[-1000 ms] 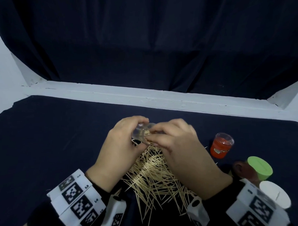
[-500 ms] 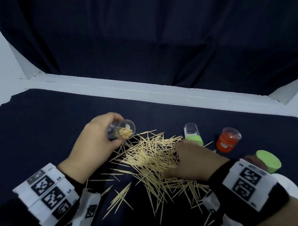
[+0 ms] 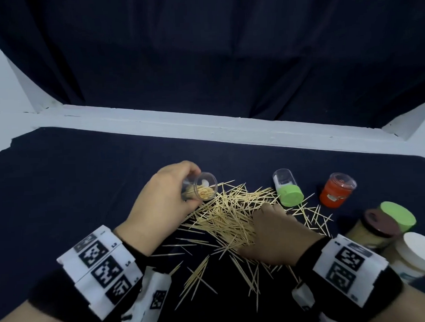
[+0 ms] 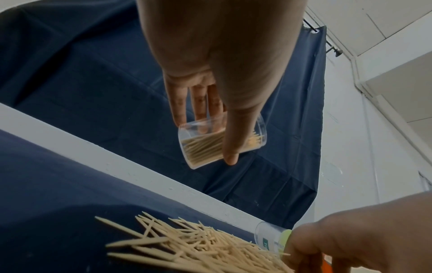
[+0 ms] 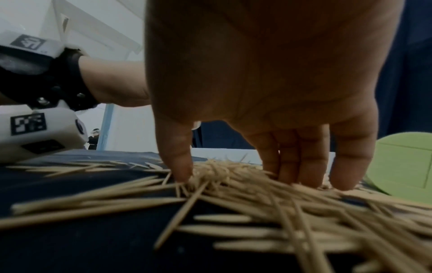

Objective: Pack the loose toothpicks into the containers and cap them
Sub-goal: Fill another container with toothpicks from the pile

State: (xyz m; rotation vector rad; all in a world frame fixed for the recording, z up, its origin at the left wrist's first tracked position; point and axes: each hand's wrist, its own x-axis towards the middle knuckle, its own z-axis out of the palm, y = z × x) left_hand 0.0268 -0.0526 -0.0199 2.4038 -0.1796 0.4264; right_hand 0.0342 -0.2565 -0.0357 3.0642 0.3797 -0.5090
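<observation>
Toothpicks [image 3: 230, 215] lie in a loose heap on the dark-cloth surface [image 3: 63, 190], their long axes crossing every way, though many in the middle run from near left to far right; stray ones spread toward the near edge and to the right. The left hand [image 3: 160, 206] grips a clear container [image 3: 200, 189] above the heap's far left edge, thumb on one side and fingers on the other. It is tipped on its side, its open mouth facing right and toward the camera, and a bundle of toothpicks lies inside along its length, filling only the lower part. The right hand [image 3: 274, 238] is palm down on the heap, its straight fingers [image 5: 311, 166] and thumb pressing tips into the sticks with nothing pinched that I can make out.

Just beyond the right hand a second clear container with a green cap [image 3: 287, 190] lies tilted, cap end toward the camera; a small label shows on it in the left wrist view but is too blurred to read. To its right stands a red container [image 3: 337, 190] under a clear cap, with a small illegible label on its side. At the right edge sit three more: a brown-lidded jar [image 3: 377, 225], a green-topped one [image 3: 399, 215] behind it, and a white-lidded one [image 3: 419, 252] nearest. Wrist bands with black-and-white square markers [image 3: 102, 263] are on both arms.
</observation>
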